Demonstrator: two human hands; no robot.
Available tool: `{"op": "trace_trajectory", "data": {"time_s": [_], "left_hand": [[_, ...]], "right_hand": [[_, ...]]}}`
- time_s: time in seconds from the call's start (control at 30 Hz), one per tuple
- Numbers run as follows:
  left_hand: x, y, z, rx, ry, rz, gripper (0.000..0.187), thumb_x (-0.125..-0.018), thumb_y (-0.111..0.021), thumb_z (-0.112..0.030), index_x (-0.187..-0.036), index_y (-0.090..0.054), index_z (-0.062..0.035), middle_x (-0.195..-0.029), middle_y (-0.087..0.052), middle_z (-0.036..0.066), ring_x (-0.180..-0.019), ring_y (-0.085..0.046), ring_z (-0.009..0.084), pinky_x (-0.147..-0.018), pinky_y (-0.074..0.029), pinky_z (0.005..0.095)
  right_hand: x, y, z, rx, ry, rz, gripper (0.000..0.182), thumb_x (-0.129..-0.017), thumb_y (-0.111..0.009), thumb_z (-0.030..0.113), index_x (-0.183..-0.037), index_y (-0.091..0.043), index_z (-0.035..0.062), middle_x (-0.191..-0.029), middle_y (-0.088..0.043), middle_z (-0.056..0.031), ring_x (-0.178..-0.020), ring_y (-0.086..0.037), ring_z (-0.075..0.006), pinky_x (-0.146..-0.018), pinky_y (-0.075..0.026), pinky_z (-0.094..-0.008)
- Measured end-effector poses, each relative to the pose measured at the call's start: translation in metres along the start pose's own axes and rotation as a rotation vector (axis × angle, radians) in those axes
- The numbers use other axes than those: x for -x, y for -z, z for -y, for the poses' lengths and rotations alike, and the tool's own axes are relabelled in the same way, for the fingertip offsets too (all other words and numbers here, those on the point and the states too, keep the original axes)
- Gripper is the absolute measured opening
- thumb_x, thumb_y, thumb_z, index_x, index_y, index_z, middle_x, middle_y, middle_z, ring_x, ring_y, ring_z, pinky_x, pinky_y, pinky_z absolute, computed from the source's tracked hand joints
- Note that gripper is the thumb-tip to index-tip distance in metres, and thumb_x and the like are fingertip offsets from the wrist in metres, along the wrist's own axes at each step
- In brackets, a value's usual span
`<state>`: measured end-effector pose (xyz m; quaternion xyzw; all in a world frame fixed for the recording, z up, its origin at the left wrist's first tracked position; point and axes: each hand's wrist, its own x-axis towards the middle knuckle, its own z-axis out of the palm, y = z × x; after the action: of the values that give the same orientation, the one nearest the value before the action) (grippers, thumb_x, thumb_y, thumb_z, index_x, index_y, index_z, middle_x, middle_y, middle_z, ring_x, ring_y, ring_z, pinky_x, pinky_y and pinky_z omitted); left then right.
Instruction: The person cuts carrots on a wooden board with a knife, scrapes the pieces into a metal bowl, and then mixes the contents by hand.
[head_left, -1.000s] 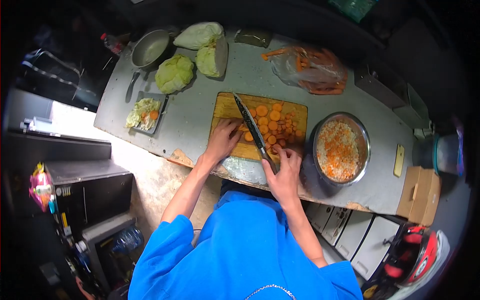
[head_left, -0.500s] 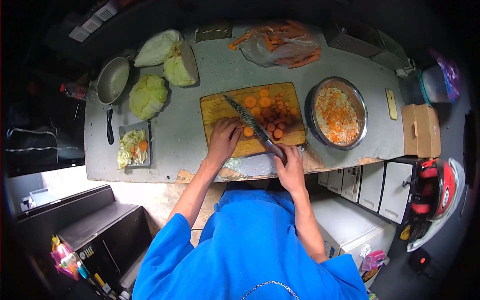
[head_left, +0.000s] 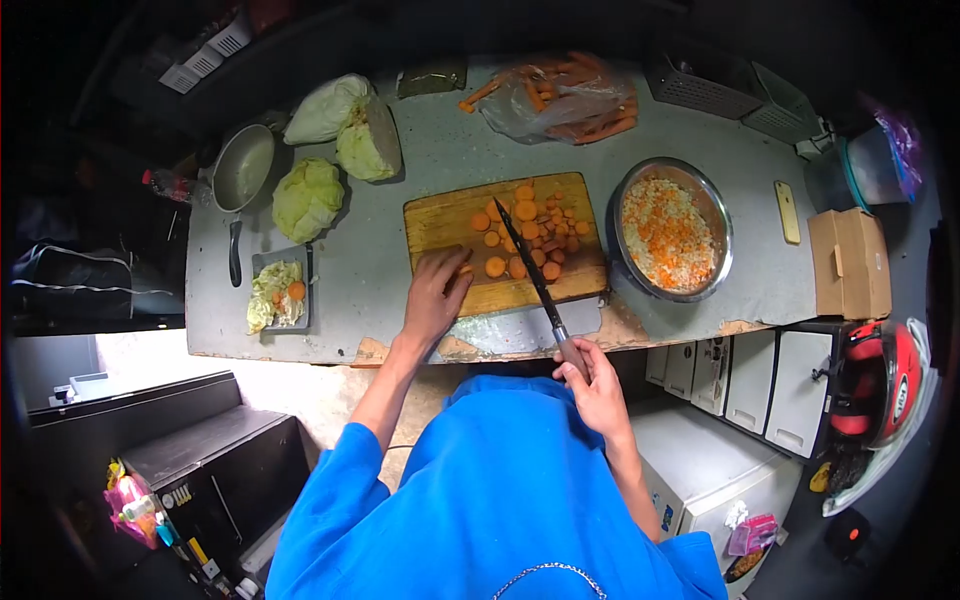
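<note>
My right hand [head_left: 594,385] is wrapped round the handle of a kitchen knife [head_left: 533,268], whose long dark blade slants up and left over the carrot slices [head_left: 530,230]. These rounds lie spread over the middle and right of the wooden cutting board [head_left: 450,205]. On the board's left side, my left hand [head_left: 436,295] rests with its fingers curled over a piece of carrot [head_left: 466,269]. Only a small orange end of that piece shows at the fingertips; the remainder is hidden beneath the hand.
Right of the board stands a metal bowl [head_left: 728,235] of chopped carrot and pale bits. Behind lies a plastic bag of carrots [head_left: 560,105]. Cabbages [head_left: 307,200], a frying pan [head_left: 243,170] and a small tray [head_left: 309,290] with cabbage and carrot are at left. A phone [head_left: 787,212] lies at far right.
My right hand has drawn the knife back toward my body and a little right. The left hand has shifted slightly left and down, and more slices are spread out beside it.
</note>
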<state>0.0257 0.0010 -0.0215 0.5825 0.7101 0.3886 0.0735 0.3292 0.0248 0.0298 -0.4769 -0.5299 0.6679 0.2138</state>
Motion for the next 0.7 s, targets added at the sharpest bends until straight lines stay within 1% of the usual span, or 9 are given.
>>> {"op": "trace_trajectory", "data": {"time_s": [0.07,0.13,0.27,0.33,0.4,0.43,0.47,0.57,0.7], "left_hand": [[0.008,-0.001,-0.006,0.028,0.075,-0.077,0.032,-0.089,-0.077,-0.014,-0.119,-0.073,-0.0012,-0.120,-0.070,0.016,-0.109,-0.061,0.0364,-0.099,-0.050,0.0451],[0.021,-0.001,-0.005,-0.210,0.158,-0.122,0.040,-0.090,-0.078,-0.018,-0.124,-0.071,0.0015,-0.124,-0.068,0.017,-0.109,-0.061,0.0355,-0.099,-0.047,0.0461],[0.032,-0.004,-0.015,-0.242,0.253,-0.130,0.037,-0.093,-0.075,-0.017,-0.123,-0.072,0.0026,-0.122,-0.070,0.016,-0.110,-0.061,0.0330,-0.096,-0.045,0.0451],[0.033,-0.010,-0.017,-0.247,0.240,-0.181,0.031,-0.094,-0.073,-0.013,-0.121,-0.074,0.0028,-0.109,-0.073,0.015,-0.102,-0.063,0.0302,-0.093,-0.045,0.0432],[0.031,-0.017,-0.019,-0.212,0.247,-0.227,0.029,-0.094,-0.072,-0.011,-0.120,-0.075,0.0027,-0.101,-0.074,0.014,-0.098,-0.064,0.0293,-0.093,-0.045,0.0425],[0.031,-0.019,-0.018,-0.175,0.248,-0.264,0.028,-0.095,-0.071,-0.010,-0.119,-0.075,0.0027,-0.094,-0.075,0.013,-0.093,-0.065,0.0283,-0.094,-0.044,0.0418],[0.031,-0.021,-0.017,-0.172,0.257,-0.271,0.028,-0.095,-0.071,-0.010,-0.119,-0.075,0.0027,-0.094,-0.075,0.013,-0.093,-0.065,0.0283,-0.094,-0.044,0.0418],[0.032,-0.020,-0.014,-0.141,0.274,-0.327,0.029,-0.094,-0.073,-0.009,-0.121,-0.075,0.0022,-0.085,-0.074,0.011,-0.086,-0.065,0.0255,-0.093,-0.043,0.0404],[0.034,-0.015,-0.013,-0.239,0.225,-0.275,0.029,-0.093,-0.074,-0.009,-0.121,-0.075,0.0015,-0.084,-0.073,0.010,-0.086,-0.065,0.0212,-0.089,-0.041,0.0379]], "right_hand": [[0.003,0.000,0.002,0.029,-0.047,0.034,0.037,-0.099,-0.066,0.015,-0.132,-0.058,-0.0014,-0.106,-0.070,-0.0182,-0.088,-0.071,-0.0271,-0.083,-0.055,-0.0388],[0.004,-0.001,0.000,0.256,-0.019,0.055,0.039,-0.100,-0.065,0.018,-0.133,-0.059,-0.0021,-0.100,-0.071,-0.0207,-0.086,-0.071,-0.0276,-0.083,-0.054,-0.0390],[0.005,-0.015,0.016,0.321,0.017,0.055,0.045,-0.102,-0.061,0.023,-0.140,-0.059,-0.0010,-0.094,-0.072,-0.0224,-0.084,-0.071,-0.0290,-0.081,-0.054,-0.0375],[0.003,-0.019,0.022,0.353,0.044,0.089,0.047,-0.105,-0.057,0.024,-0.147,-0.055,0.0032,-0.086,-0.070,-0.0182,-0.077,-0.070,-0.0241,-0.077,-0.054,-0.0361],[0.002,-0.021,0.030,0.403,-0.056,0.143,0.046,-0.108,-0.054,0.024,-0.152,-0.052,0.0083,-0.078,-0.065,-0.0134,-0.068,-0.064,-0.0180,-0.072,-0.054,-0.0340],[0.001,-0.022,0.019,0.386,-0.035,0.153,0.047,-0.110,-0.052,0.026,-0.155,-0.050,0.0129,-0.071,-0.059,-0.0074,-0.061,-0.058,-0.0121,-0.066,-0.053,-0.0313],[0.000,-0.023,0.014,0.396,-0.036,0.159,0.047,-0.110,-0.052,0.026,-0.155,-0.050,0.0129,-0.071,-0.059,-0.0074,-0.061,-0.058,-0.0121,-0.066,-0.053,-0.0313],[-0.001,-0.027,0.002,0.163,-0.148,0.193,0.047,-0.113,-0.049,0.029,-0.159,-0.047,0.0173,-0.080,-0.051,0.0016,-0.060,-0.042,-0.0049,-0.054,-0.040,-0.0221],[0.000,-0.030,-0.006,0.081,-0.185,0.174,0.049,-0.113,-0.050,0.031,-0.159,-0.046,0.0175,-0.081,-0.050,0.0014,-0.059,-0.040,-0.0042,-0.052,-0.038,-0.0213]]}}
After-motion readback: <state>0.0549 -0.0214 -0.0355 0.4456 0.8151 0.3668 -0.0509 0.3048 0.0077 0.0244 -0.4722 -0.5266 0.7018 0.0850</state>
